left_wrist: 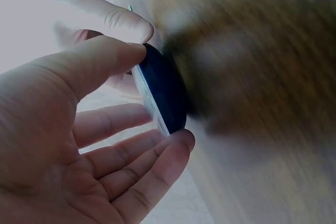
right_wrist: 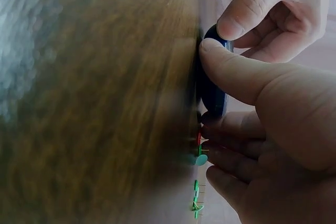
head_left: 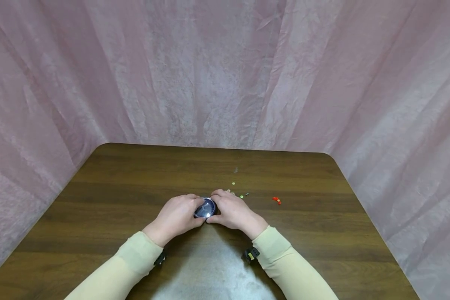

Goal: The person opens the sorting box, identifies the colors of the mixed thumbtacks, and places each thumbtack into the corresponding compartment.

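Note:
Between both hands is a small round dark-blue dish with a clear, shiny top, close over the wooden table. My left hand grips its left side, thumb at the near edge and fingers around the far edge. From the other side my right hand holds the same dish, its thumb beside the left thumb. In the left wrist view the dish shows its dark rounded underside and pale rim. Just past the right fingers lie several green thumbtacks, pins sticking out.
Several red thumbtacks sit in a small cluster to the right of the hands. A small clear scrap lies farther back on the table. Pink curtains hang behind the table and along both sides.

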A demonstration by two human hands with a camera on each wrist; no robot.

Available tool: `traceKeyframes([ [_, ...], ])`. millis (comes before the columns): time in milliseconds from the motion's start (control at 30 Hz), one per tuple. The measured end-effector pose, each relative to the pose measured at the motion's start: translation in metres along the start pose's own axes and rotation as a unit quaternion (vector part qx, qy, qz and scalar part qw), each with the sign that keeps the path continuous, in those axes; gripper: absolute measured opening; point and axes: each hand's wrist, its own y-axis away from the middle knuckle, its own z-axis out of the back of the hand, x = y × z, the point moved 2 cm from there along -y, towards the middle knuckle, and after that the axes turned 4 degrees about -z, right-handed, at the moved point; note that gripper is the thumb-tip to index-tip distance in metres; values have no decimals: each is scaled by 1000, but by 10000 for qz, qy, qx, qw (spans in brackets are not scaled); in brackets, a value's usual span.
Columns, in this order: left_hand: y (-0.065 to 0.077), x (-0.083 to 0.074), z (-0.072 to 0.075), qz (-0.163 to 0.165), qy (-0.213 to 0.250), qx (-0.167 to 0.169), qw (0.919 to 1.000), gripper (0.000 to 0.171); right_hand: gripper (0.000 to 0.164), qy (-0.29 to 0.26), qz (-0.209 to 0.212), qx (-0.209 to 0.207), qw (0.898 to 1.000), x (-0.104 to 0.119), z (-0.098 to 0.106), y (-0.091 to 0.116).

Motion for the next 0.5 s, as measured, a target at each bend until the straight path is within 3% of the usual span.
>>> traceKeyframes([
  [233,-3,3,2,260,172,372,9988,31,63,-172,-122,27,9998,0,1,0],
  [500,-3,14,6,624,1107,798,9887,41,65,-310,-475,-58,9984,2,1,0],
])
